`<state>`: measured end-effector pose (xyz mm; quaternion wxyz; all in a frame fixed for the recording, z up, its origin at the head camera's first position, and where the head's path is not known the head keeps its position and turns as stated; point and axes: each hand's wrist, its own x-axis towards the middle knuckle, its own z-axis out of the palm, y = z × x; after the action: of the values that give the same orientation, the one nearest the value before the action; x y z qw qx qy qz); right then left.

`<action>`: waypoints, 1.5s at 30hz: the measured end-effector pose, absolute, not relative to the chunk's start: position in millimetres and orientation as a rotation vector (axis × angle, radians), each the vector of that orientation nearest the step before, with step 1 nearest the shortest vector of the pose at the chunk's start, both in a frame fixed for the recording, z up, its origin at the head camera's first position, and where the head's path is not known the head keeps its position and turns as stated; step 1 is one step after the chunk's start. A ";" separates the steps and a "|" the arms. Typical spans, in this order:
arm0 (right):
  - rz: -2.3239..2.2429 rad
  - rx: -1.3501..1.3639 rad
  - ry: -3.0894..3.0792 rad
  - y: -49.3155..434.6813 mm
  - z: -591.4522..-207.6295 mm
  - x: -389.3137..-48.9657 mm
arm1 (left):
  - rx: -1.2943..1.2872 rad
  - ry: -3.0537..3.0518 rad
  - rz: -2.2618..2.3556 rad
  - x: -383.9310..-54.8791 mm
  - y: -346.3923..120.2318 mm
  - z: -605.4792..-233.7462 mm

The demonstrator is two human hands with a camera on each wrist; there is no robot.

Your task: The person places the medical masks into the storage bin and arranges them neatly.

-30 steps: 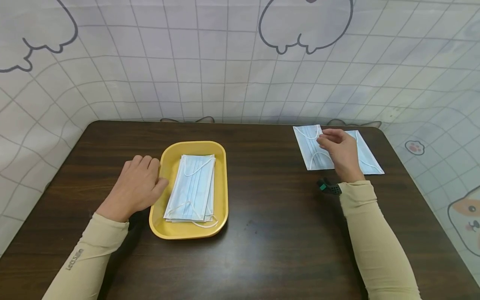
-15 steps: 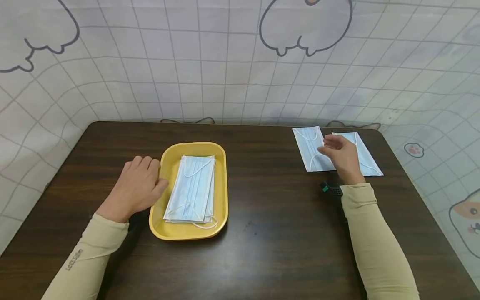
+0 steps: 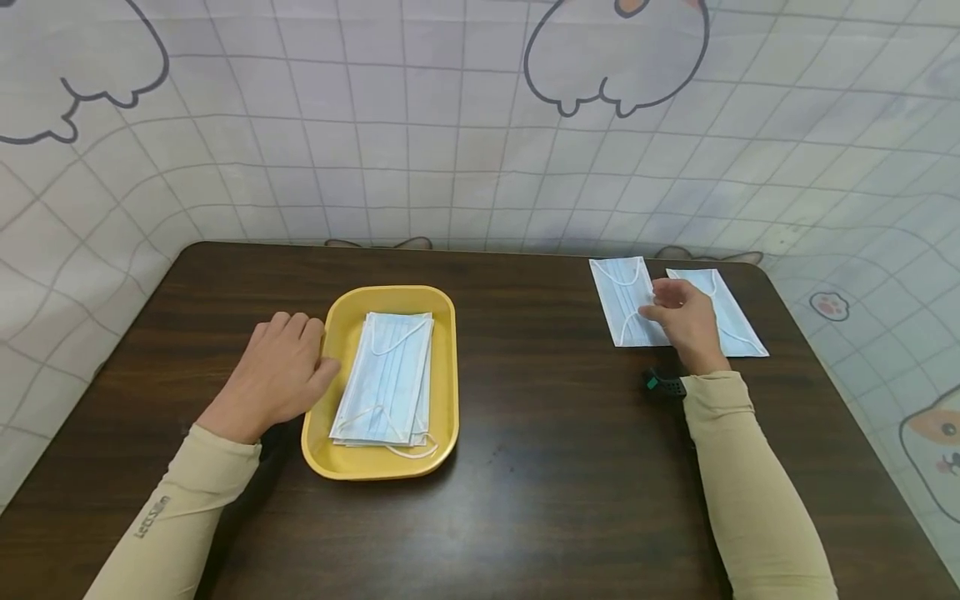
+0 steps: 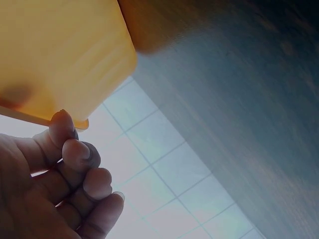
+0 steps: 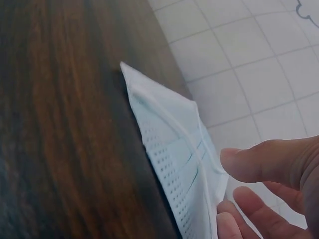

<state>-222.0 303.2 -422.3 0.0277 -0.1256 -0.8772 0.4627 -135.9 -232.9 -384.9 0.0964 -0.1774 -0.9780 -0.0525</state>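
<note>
In the head view my left hand [image 3: 276,371] holds the left wall of a yellow tray [image 3: 317,454]. Its thumb reaches inside and its curled fingertips [image 4: 97,183] stay outside. Several light-blue face masks [image 3: 382,379] lie stacked in the tray, ear loops showing. My right hand [image 3: 684,321] is at the far right over two more masks laid side by side. It partly covers the left mask [image 3: 621,287] and the right mask [image 3: 731,312]. In the right wrist view the thumb stands apart from the bent fingers, close beside a mask [image 5: 172,149], with nothing gripped between them.
A dark brown wooden table [image 3: 517,417] carries everything. Behind it and at both sides hangs a white grid-patterned cloth [image 3: 420,125] with cartoon animal outlines. The two masks at the right lie near the table's back corner. A dark wristband [image 3: 663,383] circles my right wrist.
My right hand has drawn slightly down toward me and its thumb and fingers have parted, uncovering more of both right-side masks. The left hand and tray stay put.
</note>
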 end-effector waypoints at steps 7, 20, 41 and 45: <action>1.367 -0.434 -2.738 302.1 -426.0 -223.0 | -0.524 -2.912 -0.156 -136.6 -232.2 -384.0; 1.231 -0.438 -2.834 300.9 -418.0 -229.0 | -0.524 -2.905 -0.164 -134.8 -231.1 -383.5; 1.079 -0.442 -3.073 303.8 -405.1 -233.4 | -0.517 -2.909 -0.153 -135.2 -231.8 -383.2; 1.065 -0.428 -3.073 303.9 -405.7 -233.0 | -0.517 -2.907 -0.157 -135.3 -231.9 -383.9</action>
<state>-233.0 303.9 -405.7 -0.0692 -0.1301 -0.9346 0.3238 -135.3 -231.9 -383.9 0.0924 -0.1742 -0.9789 -0.0530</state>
